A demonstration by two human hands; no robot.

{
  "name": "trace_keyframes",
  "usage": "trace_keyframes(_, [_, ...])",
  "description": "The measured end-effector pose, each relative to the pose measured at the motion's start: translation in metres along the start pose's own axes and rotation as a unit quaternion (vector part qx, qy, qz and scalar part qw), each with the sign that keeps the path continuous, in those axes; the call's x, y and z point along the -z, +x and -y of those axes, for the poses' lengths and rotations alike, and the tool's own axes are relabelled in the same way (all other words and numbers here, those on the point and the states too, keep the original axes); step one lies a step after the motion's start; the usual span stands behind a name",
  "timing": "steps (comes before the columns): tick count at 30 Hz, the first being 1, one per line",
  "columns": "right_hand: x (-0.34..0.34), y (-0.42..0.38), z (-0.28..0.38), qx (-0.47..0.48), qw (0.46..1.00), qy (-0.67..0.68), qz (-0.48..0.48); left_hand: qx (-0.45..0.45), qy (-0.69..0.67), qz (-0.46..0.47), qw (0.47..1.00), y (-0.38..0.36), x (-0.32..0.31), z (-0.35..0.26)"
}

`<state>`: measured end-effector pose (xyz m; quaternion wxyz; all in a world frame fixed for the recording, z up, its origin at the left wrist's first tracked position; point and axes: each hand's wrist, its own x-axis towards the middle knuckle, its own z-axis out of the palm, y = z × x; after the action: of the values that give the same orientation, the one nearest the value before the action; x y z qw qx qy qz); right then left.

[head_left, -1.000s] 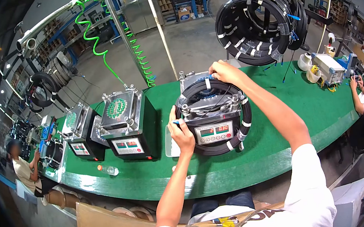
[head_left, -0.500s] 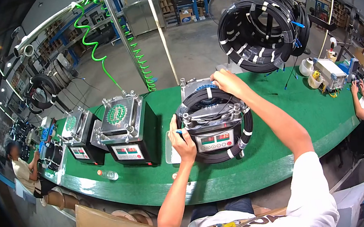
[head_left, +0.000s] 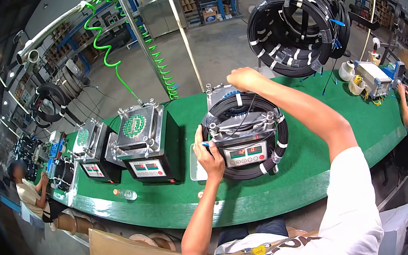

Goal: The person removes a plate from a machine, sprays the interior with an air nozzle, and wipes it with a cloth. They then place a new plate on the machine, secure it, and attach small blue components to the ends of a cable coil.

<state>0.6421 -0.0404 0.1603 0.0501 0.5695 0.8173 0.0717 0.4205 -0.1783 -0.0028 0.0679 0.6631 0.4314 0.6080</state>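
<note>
1. The left hand (head_left: 209, 156) rests against the left side of a black machine (head_left: 244, 145) with a red digital readout. Its fingers (head_left: 200, 139) are curled round a small blue-tipped piece, which is too small to name.
2. The right hand (head_left: 243, 79) reaches over the far edge of the machine's top. Its fingers are bent down onto the black cable coil (head_left: 234, 108), closed on the windings near a white tape band.
3. The cable coil lies flat around the metal fixture on top of the machine and hangs down past its front and right side, bound at intervals with white tape.
4. The machine stands on the green counter (head_left: 314, 165), just in front of the person.
5. Two similar machines (head_left: 147, 146) stand further left on the counter, each with a green round plate on top.
6. A clear tray (head_left: 197, 166) lies just left of the machine, partly behind the left hand.
7. A bundle of black cable coils (head_left: 298, 28) hangs above the counter's far right.
8. Other people sit at the counter's far left and far right ends.
</note>
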Motion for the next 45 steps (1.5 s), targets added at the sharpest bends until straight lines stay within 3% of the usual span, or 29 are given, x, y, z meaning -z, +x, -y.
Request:
trace_keyframes(1, [0.006,0.004,0.005,-0.008,0.998,-0.021,0.053,-0.003,0.0,-0.001,1.0,0.0,0.0,0.001])
trace_keyframes(4, [0.006,0.011,0.017,0.003,0.997,-0.046,0.065,0.001,0.0,0.0,1.0,0.0,0.001,-0.001])
trace_keyframes(7, [0.019,0.014,0.014,-0.135,0.975,0.116,0.135,0.002,-0.009,-0.002,1.0,0.0,0.002,-0.001])
trace_keyframes(10, [0.026,0.013,0.005,-0.109,0.976,0.047,0.181,-0.001,-0.014,-0.001,1.0,-0.001,0.002,0.004])
trace_keyframes(16, [0.018,0.005,0.01,-0.087,0.989,0.052,0.105,-0.001,-0.005,-0.011,1.0,0.0,0.001,0.002])
trace_keyframes(19, [0.01,0.013,0.004,-0.122,0.977,0.093,0.148,0.004,-0.012,-0.012,1.0,0.0,0.001,0.002])
trace_keyframes(24, [-0.017,0.007,-0.009,-0.114,0.974,0.191,0.043,0.03,-0.027,-0.01,0.999,0.002,0.003,-0.002])
trace_keyframes(26, [-0.033,-0.007,-0.02,-0.113,0.951,0.288,-0.016,0.117,-0.103,0.012,0.988,0.004,0.005,-0.002])
trace_keyframes(27, [-0.042,-0.018,-0.023,-0.114,0.925,0.359,-0.044,0.16,-0.141,0.025,0.977,0.006,0.008,-0.001])
trace_keyframes(28, [-0.05,-0.027,-0.03,-0.113,0.895,0.425,-0.075,0.142,-0.17,0.001,0.975,0.011,0.013,-0.007])
trace_keyframes(29, [-0.064,-0.039,-0.035,-0.086,0.838,0.531,-0.094,0.027,-0.118,-0.076,0.99,0.021,0.012,-0.014])
trace_keyframes(31, [-0.082,-0.077,-0.024,-0.064,0.73,0.646,-0.213,-0.035,-0.041,-0.071,0.996,0.038,0.028,-0.027])
trace_keyframes(32, [-0.089,-0.097,-0.015,-0.088,0.733,0.621,-0.264,-0.017,-0.112,-0.059,0.992,0.053,0.027,-0.035])
trace_keyframes(33, [-0.097,-0.116,-0.006,-0.112,0.731,0.595,-0.314,0.062,-0.184,0.013,0.981,0.066,0.028,-0.044])
trace_keyframes(35, [-0.117,-0.149,0.011,-0.147,0.688,0.614,-0.357,0.059,-0.228,0.088,0.968,0.102,0.024,-0.068])
trace_keyframes(37, [-0.147,-0.169,0.036,-0.252,0.659,0.593,-0.389,0.056,-0.319,0.142,0.935,0.141,0.017,-0.094])
trace_keyframes(38, [-0.151,-0.176,0.045,-0.23,0.662,0.588,-0.404,0.084,-0.337,0.158,0.924,0.158,0.001,-0.082])
trace_keyframes(41, [-0.17,-0.187,0.072,-0.263,0.641,0.573,-0.438,0.133,-0.241,0.203,0.94,0.191,-0.053,-0.035])
trace_keyframes(45, [-0.191,-0.199,0.108,-0.321,0.613,0.536,-0.484,0.116,-0.039,0.342,0.932,0.204,-0.078,-0.007])
